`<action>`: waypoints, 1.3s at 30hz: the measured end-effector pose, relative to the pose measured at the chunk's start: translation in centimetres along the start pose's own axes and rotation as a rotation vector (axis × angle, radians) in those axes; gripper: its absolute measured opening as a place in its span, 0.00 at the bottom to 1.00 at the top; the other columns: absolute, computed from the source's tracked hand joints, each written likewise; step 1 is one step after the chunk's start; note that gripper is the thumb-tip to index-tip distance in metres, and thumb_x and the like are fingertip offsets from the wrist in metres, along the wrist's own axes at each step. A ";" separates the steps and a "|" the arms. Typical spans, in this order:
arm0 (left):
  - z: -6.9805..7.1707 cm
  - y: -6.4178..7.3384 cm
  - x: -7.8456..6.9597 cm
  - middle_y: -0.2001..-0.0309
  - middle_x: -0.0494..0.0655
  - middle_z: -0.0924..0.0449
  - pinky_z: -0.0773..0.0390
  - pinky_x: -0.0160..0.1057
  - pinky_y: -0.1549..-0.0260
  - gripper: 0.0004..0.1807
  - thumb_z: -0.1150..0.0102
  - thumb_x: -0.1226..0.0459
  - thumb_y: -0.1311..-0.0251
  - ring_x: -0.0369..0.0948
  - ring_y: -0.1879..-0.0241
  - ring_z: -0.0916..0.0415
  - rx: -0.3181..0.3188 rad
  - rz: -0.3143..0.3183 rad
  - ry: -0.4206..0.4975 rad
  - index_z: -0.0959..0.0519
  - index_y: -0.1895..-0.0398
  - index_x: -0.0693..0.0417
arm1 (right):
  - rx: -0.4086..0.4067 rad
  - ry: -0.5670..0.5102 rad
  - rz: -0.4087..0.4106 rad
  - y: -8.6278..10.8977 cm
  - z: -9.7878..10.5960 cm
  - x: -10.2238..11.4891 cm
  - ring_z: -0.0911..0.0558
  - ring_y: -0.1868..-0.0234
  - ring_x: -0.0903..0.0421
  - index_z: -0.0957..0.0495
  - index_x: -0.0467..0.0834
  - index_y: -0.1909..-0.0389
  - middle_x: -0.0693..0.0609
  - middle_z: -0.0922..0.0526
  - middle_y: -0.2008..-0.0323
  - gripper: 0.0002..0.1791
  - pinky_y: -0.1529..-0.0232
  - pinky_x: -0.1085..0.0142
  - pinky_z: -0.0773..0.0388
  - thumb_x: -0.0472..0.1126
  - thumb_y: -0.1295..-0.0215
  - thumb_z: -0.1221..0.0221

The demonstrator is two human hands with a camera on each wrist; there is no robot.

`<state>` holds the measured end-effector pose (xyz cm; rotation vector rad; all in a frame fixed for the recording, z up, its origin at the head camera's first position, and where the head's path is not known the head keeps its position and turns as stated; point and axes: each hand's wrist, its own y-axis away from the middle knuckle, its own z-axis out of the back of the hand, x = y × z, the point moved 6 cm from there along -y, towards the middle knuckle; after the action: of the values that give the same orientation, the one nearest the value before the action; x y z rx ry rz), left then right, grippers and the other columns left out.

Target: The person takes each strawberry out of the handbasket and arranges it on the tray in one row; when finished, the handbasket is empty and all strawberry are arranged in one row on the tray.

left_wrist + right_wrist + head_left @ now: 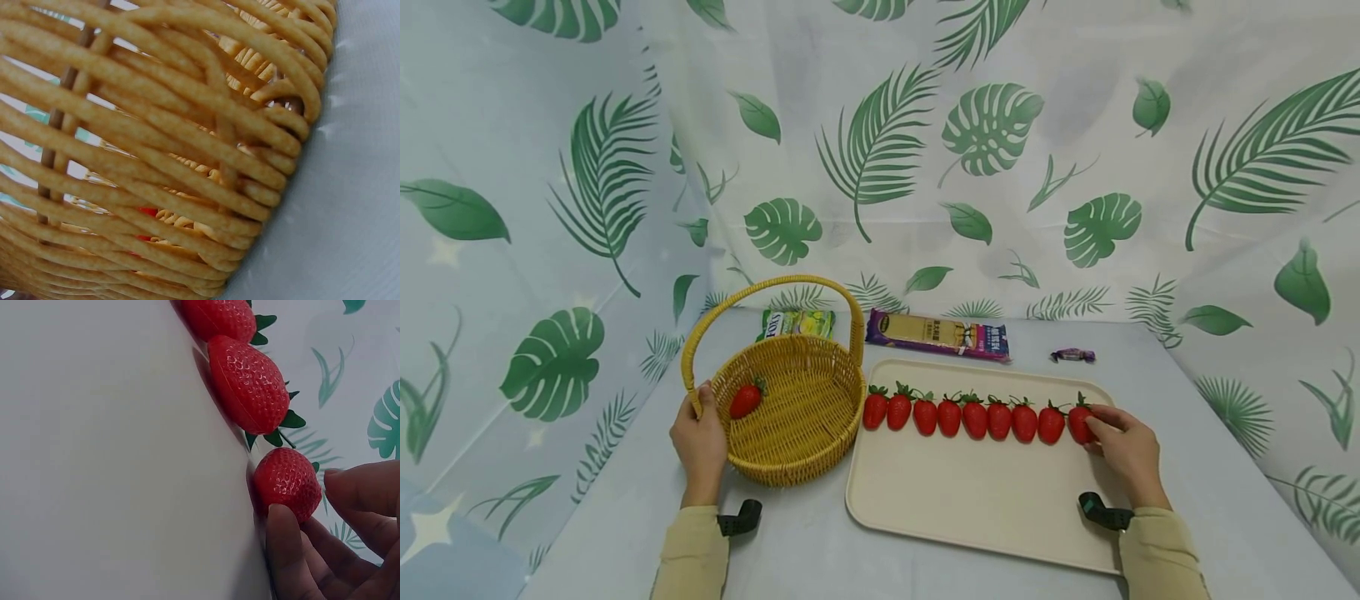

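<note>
My left hand (pixel 698 437) grips the left side of a yellow wicker basket (pixel 790 468), at the foot of its arched handle. One red strawberry (pixel 746 401) lies inside, towards the left wall. The basket's weave (pixel 156 131) fills most of the left wrist view, with red glimpsed through its gaps. On a cream tray (pixel 970 496), a row of several strawberries (pixel 974 418) runs along the far part, green leaves pointing away. My right hand (pixel 1126 450) holds the rightmost strawberry (pixel 287 482) between thumb and fingers, close over the tray beside its neighbour (pixel 249 384).
Behind the tray lie a long purple-and-gold packet (pixel 936 333) and a small purple wrapped candy (pixel 1072 355). A green packet (pixel 797 323) sits behind the basket, partly hidden by it. Leaf-printed cloth (pixel 880 158) hangs around the table's back and sides.
</note>
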<state>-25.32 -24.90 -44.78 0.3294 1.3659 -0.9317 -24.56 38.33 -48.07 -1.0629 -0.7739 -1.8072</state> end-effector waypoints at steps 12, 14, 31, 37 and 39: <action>0.2 -0.1 0.1 0.54 0.64 0.19 0.38 0.41 0.62 0.29 0.56 0.46 0.27 0.50 0.60 0.27 0.001 -0.005 -0.005 0.23 0.40 0.60 | -0.230 -0.035 -0.010 0.2 1.6 0.4 0.22 0.73 0.68 0.25 0.36 0.42 0.50 0.23 0.54 0.22 0.73 0.76 0.24 0.47 0.27 0.49; 0.2 -0.2 0.1 0.52 0.63 0.19 0.38 0.41 0.62 0.29 0.56 0.46 0.27 0.49 0.58 0.27 0.000 -0.003 -0.008 0.23 0.40 0.60 | -0.265 -0.126 -0.004 0.3 1.4 0.8 0.22 0.72 0.67 0.24 0.36 0.44 0.57 0.22 0.59 0.20 0.73 0.76 0.23 0.44 0.28 0.48; -0.1 -0.2 -0.1 0.54 0.63 0.18 0.37 0.40 0.63 0.29 0.56 0.45 0.27 0.49 0.60 0.26 -0.007 -0.005 0.006 0.22 0.40 0.58 | 0.166 -0.319 0.213 3.3 -9.1 9.7 0.21 0.63 0.55 0.23 0.37 0.46 0.57 0.16 0.60 0.16 0.65 0.69 0.19 0.43 0.27 0.44; -0.1 -0.2 -0.1 0.48 0.62 0.20 0.33 0.46 0.56 0.30 0.56 0.46 0.27 0.55 0.49 0.24 -0.005 -0.011 0.007 0.23 0.40 0.60 | 0.369 -0.266 0.303 5.4 -14.9 14.0 0.22 0.59 0.45 0.22 0.37 0.46 0.42 0.18 0.53 0.15 0.63 0.66 0.19 0.42 0.26 0.45; -0.1 -0.1 0.0 0.51 0.63 0.19 0.34 0.45 0.58 0.30 0.57 0.45 0.27 0.55 0.54 0.24 0.000 -0.009 0.002 0.23 0.40 0.60 | 0.421 -0.261 0.344 6.3 -16.6 15.5 0.22 0.60 0.46 0.22 0.37 0.47 0.40 0.18 0.53 0.14 0.63 0.65 0.18 0.41 0.27 0.45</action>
<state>-25.48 -24.94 -44.80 0.3253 1.3703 -0.9390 -28.54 16.17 -41.10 -1.0793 -1.0054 -1.1655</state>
